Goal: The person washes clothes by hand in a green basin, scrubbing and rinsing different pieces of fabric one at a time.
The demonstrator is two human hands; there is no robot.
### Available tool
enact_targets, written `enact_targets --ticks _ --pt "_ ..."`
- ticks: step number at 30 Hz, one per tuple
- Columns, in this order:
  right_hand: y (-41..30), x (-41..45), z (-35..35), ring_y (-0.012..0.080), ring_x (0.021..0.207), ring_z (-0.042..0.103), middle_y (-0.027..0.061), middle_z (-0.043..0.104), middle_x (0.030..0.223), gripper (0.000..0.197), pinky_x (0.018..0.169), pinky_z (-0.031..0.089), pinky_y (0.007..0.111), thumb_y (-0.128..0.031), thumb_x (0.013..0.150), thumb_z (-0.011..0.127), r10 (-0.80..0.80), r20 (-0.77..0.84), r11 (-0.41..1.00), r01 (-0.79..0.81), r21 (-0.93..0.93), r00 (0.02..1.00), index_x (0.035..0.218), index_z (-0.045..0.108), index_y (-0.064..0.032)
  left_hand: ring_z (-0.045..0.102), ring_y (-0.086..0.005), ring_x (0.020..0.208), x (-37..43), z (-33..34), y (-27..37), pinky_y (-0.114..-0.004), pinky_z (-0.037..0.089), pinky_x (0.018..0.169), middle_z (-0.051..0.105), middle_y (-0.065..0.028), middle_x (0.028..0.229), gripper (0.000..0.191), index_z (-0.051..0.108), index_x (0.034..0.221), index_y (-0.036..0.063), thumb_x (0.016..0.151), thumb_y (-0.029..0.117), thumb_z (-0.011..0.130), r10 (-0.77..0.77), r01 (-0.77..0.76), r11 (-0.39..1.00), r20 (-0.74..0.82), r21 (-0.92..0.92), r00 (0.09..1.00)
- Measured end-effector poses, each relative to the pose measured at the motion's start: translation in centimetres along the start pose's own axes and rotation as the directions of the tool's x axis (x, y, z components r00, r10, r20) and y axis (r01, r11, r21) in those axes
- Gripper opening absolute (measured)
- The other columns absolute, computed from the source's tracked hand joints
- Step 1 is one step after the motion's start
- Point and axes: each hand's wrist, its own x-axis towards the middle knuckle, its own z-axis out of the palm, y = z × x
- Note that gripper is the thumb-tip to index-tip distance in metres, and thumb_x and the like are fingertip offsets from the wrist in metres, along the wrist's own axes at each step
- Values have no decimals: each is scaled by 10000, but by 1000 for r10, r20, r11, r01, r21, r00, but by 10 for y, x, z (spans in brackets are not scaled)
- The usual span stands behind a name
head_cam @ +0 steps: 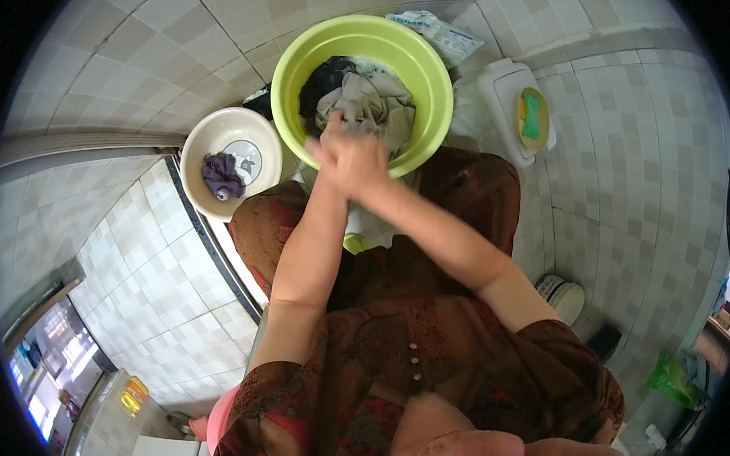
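My left hand point(328, 152) and my right hand point(366, 161) are pressed together over the near part of a lime-green plastic basin point(439, 99). The right lies partly over the left, and motion blurs both. Whether cloth is between them cannot be told. Just beyond the fingers, a wet grey-beige cloth point(391, 100) lies bunched in the basin, beside a black cloth point(323, 78) on its left. Sudsy water point(371, 66) shows behind them. To the left, a cream plastic basin point(269, 138) with a cartoon print holds a crumpled dark purple cloth point(221, 173).
Right of the green basin, a green soap bar point(531, 116) sits in a yellow dish point(541, 138) on a white plastic lid or box point(497, 81). A printed plastic bag point(449, 38) lies behind. A white tub point(568, 299) stands by the right wall. Tiled walls surround me.
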Motion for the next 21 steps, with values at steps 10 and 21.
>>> enact_targets --ticks 10,21 --pt "127 40 -44 287 765 645 160 663 865 571 700 500 424 -538 885 433 677 -38 460 -382 802 735 884 667 -18 551 -282 1073 40 20 22 -433 426 953 576 -119 1169 420 519 1178 33 924 363 473 -349 349 937 21 -8 937" --pt "54 58 -34 338 457 525 175 536 547 502 471 427 435 -419 907 376 145 -219 989 -151 -9 965 607 578 -70 572 -227 977 22 27 -14 -384 473 837 572 -97 1137 387 473 1232 74 949 317 373 -387 454 875 -317 169 866"
